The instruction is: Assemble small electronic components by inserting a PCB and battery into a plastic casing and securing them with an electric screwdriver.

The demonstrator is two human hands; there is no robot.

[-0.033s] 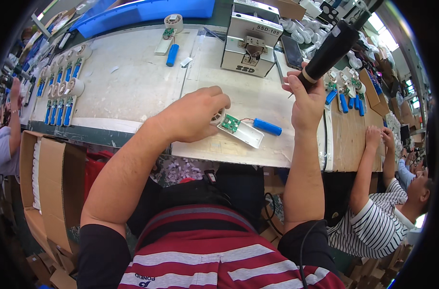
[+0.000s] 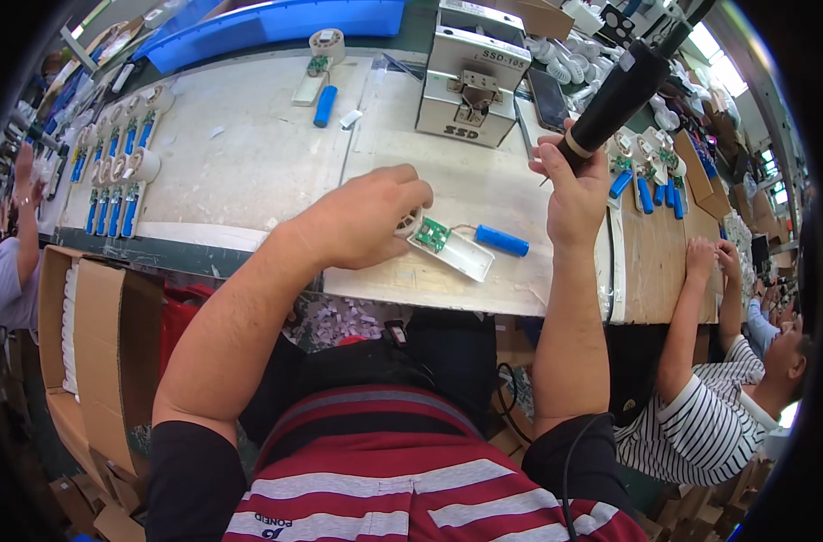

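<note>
Left hand [image 2: 375, 215]: fingers curled over and grasping the round head [image 2: 409, 222] of a white casing [image 2: 470, 258]; some fingertips hidden. Right hand [image 2: 572, 185]: thumb and fingers wrapped round the lower end of a black electric screwdriver [image 2: 619, 101], thin bit pointing down-left, well apart from the casing.

Casing lies on the near part of the table [image 2: 258, 163], between the hands, hollow side up, slanting near-right from the head. Green circuit board [image 2: 434, 236] at its head end. Thin wires run from the board to a blue battery [image 2: 502, 240], which lies outside the casing, just beyond and right of it.

Farther out: silver metal box [image 2: 470, 99] at far centre, dark phone [image 2: 548, 99] near its right side. Far left of the box, a second casing [image 2: 308, 88], its own battery [image 2: 325, 106] beside it. Rows of similar units [image 2: 118, 194] at left, batteries seated in them. More units [image 2: 646, 172] at right, batteries hanging out. Blue tray [image 2: 276, 25] along the far edge. Cardboard box [image 2: 100, 352] at near left. Co-worker in striped shirt [image 2: 691, 425] at right, both hands at the table edge.
</note>
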